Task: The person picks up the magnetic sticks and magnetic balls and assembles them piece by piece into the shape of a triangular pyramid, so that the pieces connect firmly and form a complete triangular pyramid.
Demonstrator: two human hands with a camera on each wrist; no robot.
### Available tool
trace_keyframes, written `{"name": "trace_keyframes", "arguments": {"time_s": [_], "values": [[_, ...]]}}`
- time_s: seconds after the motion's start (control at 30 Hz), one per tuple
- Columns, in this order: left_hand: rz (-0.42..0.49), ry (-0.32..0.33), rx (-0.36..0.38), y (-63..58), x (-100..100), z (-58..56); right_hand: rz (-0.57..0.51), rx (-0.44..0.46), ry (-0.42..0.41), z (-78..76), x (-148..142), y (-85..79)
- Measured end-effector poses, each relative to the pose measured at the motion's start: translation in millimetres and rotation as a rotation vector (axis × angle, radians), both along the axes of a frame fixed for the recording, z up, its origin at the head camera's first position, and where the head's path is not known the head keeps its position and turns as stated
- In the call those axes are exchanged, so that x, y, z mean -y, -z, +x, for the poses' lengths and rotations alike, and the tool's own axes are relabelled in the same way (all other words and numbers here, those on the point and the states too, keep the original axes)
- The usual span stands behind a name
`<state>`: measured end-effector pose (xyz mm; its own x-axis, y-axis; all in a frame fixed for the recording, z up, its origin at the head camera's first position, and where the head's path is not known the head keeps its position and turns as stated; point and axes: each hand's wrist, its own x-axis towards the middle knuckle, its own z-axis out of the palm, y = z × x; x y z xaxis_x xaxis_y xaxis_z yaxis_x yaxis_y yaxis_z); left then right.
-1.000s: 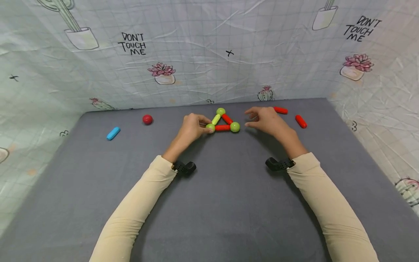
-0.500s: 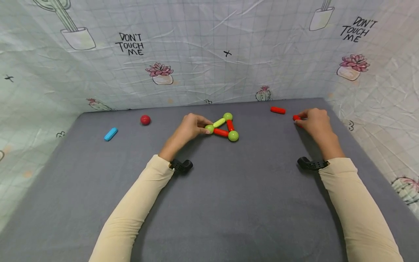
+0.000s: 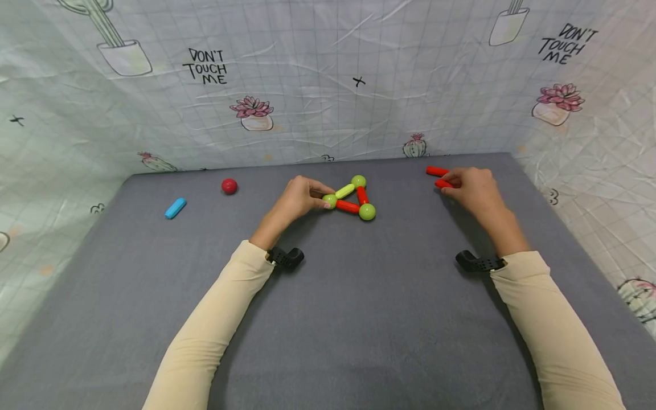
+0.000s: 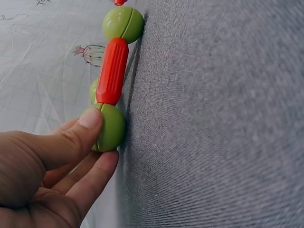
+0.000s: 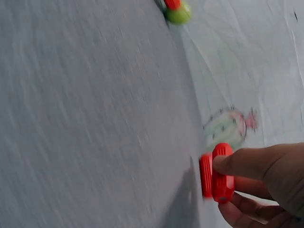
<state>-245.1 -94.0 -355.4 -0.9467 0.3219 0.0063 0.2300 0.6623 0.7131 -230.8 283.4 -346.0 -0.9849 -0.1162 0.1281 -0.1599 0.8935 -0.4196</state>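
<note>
My left hand [image 3: 299, 199] pinches the left green ball [image 4: 112, 128] of a triangle on the table. Two more green balls [image 3: 367, 212] form its other corners. A yellow-green rod [image 3: 345, 191] and two red rods [image 3: 348, 206] join them. Off to the right, my right hand [image 3: 476, 188] pinches a loose red rod [image 5: 222, 173] between thumb and fingers. Just behind that rod lies another red rod [image 3: 437, 171], partly covered by the hand in the head view.
A dark red ball [image 3: 229, 186] and a blue rod [image 3: 176, 208] lie on the left of the grey table [image 3: 328, 319]. A printed cloth [image 3: 318, 74] hangs along the table's back edge.
My right hand went right, took hold of the farther red rod and came partway back left with it. The triangle has turned clockwise about the ball in my left hand.
</note>
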Motion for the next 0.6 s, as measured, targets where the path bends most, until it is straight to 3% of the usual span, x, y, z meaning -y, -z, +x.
{"name": "trace_keyframes", "arguments": {"time_s": [0.33, 0.6], "values": [[0.005, 0.006, 0.033, 2.3, 2, -4.6, -0.033, 0.005, -0.158, 3.0, 46, 1.9], [0.000, 0.006, 0.057, 1.1, 1, -5.7, -0.045, 0.004, -0.248, -3.7, 77, 8.4]]}}
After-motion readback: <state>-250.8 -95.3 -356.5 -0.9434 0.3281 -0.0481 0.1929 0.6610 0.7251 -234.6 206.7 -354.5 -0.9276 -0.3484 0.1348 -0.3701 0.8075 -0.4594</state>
